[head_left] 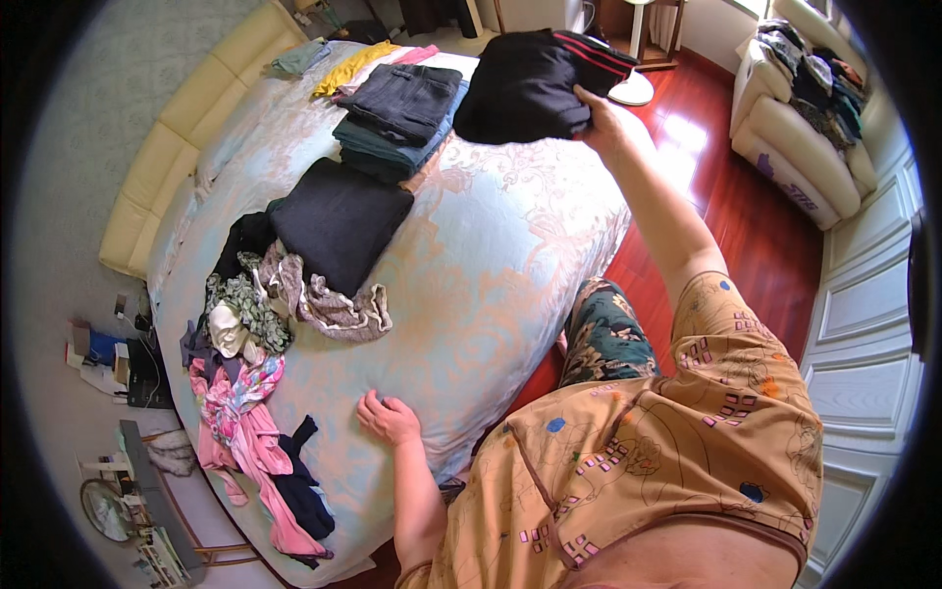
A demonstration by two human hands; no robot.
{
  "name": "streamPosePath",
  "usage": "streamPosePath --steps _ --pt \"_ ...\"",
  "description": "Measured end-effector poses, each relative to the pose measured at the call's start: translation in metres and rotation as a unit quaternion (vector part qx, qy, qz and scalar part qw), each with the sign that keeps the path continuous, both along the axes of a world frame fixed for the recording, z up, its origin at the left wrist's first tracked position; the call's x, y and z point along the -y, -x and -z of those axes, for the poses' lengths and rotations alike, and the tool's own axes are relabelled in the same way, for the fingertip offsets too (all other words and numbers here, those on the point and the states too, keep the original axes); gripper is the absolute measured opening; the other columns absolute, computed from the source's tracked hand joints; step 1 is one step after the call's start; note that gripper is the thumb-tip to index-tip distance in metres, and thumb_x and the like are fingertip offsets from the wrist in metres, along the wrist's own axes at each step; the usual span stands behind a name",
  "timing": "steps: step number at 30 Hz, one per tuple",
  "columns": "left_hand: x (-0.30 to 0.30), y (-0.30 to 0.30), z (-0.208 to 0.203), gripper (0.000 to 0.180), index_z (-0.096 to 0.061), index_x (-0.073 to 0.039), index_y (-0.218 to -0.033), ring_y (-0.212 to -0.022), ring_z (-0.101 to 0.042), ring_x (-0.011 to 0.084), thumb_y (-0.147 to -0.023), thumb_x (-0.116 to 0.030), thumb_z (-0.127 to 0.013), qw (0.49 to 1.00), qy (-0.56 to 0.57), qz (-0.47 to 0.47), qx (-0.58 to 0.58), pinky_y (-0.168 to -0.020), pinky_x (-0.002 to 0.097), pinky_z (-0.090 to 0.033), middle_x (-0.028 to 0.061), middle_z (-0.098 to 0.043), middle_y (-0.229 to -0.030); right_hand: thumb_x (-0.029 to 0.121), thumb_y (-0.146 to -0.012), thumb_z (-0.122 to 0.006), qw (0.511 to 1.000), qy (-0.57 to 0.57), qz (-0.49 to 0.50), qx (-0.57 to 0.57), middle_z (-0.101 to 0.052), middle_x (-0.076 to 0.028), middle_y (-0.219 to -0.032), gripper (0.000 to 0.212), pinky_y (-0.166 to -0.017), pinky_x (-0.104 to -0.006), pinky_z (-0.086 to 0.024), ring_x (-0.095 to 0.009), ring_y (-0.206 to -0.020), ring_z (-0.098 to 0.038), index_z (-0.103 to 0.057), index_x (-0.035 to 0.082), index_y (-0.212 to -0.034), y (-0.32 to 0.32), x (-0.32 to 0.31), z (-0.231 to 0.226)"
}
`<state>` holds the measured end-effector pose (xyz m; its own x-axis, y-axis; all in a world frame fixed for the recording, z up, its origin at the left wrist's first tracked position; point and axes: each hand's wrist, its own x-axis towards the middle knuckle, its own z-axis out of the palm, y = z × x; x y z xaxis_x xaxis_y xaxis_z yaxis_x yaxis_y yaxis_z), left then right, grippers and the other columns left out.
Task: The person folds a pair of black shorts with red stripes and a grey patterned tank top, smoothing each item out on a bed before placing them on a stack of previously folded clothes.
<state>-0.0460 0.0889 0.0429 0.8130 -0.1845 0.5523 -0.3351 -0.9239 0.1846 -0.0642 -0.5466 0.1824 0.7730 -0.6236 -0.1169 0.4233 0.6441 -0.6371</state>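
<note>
My right hand (601, 120) grips the edge of a folded black garment with red stripes (520, 88), perhaps trousers, and holds it up at the bed's far right side. My left hand (390, 418) rests on the patterned bedspread (451, 285), fingers a little bent and apart, nothing in it. Beyond it lies a folded dark garment (345, 221). Farther back is a stack of folded dark trousers (400, 113). A crumpled patterned cloth with a pale frilled edge (324, 302) touches the folded dark garment.
Loose clothes, including a pink garment (250, 437) and a navy one (302, 491), lie along the bed's left side. A yellow garment (355, 69) lies near the cream headboard (186, 128). On the right, a cream armchair (785, 147) bears piled clothes above the red wooden floor (756, 236).
</note>
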Motion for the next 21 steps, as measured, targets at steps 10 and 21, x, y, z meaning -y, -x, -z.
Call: streamPosePath --steps 10,21 --pt "0.001 0.000 -0.003 0.027 -0.058 -0.005 -0.104 -0.104 -0.054 0.0368 -0.081 -0.016 -0.053 0.999 -0.039 -0.004 -0.008 -0.087 0.0497 -0.042 0.0160 -0.058 -0.110 0.014 -0.096 -0.056 0.961 -0.037 0.053 -0.270 -0.064 -0.017 -0.113 0.031 -0.078 -0.0496 -0.055 -0.034 -0.098 -0.065 -0.053 -0.002 -0.121 -0.047 0.051 0.158" --pt "-0.009 0.000 0.006 0.029 -0.057 -0.006 -0.107 -0.106 -0.053 0.0369 -0.080 -0.017 -0.055 1.000 -0.022 -0.008 -0.011 -0.089 0.0523 -0.040 0.0164 -0.057 -0.113 0.072 -0.075 -0.067 0.903 -0.024 0.046 -0.426 -0.057 -0.028 -0.122 0.099 -0.088 -0.0557 -0.054 -0.040 -0.101 -0.065 -0.040 0.003 -0.139 0.000 0.089 0.097"
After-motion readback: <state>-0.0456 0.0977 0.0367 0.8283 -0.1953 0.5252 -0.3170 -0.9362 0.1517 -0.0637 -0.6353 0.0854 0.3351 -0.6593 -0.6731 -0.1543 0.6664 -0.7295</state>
